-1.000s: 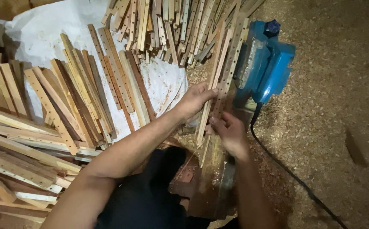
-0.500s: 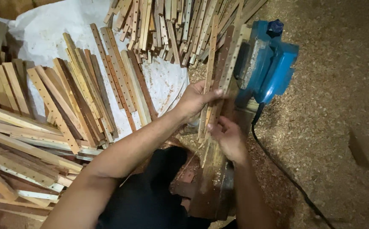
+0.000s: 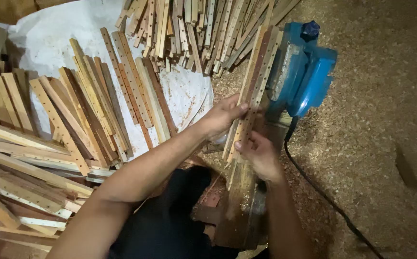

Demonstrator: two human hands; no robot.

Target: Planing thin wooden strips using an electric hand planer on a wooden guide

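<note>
A bundle of thin wooden strips with rows of small holes (image 3: 255,76) lies lengthwise against a blue electric power tool (image 3: 300,72). My left hand (image 3: 223,116) presses on the bundle's left side, fingers reaching over the strips. My right hand (image 3: 256,154) grips the near end of the same strips from below. The strips rest on a wooden board (image 3: 239,201) running toward me.
Drilled wooden strips fan out on a white sheet (image 3: 69,33) at the left (image 3: 107,100), and another heap lies at the top (image 3: 194,29). Rough planks (image 3: 16,182) stack at lower left. A black cord (image 3: 323,196) crosses the sawdust-covered floor (image 3: 386,120).
Both hands have slid the bundle of strips forward along the blue tool. My view has shifted slightly, with the hands staying on the strips.
</note>
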